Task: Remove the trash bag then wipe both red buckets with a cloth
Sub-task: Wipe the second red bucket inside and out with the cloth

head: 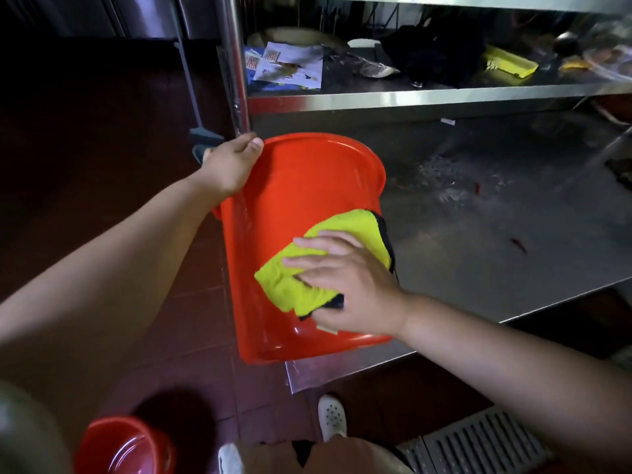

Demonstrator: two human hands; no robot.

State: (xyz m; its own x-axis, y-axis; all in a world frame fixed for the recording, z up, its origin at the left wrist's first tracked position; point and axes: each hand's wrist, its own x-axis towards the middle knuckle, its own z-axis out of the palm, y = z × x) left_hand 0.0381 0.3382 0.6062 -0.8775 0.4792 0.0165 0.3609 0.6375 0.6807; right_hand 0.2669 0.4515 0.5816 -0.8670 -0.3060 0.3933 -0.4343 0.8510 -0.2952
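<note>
Head view: second bucket (124,446) frame-cropped.

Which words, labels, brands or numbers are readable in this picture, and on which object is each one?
No text can be read in this view.
Papers on the steel shelf: printed marks, too small and blurred to read.
Yellow box on the same shelf: markings too blurred to read.
Tilted red bucket, yellow cloth and second red bucket: no lettering visible.

Bare forearms, white perforated clogs (331,417), tan shorts (342,455)
</note>
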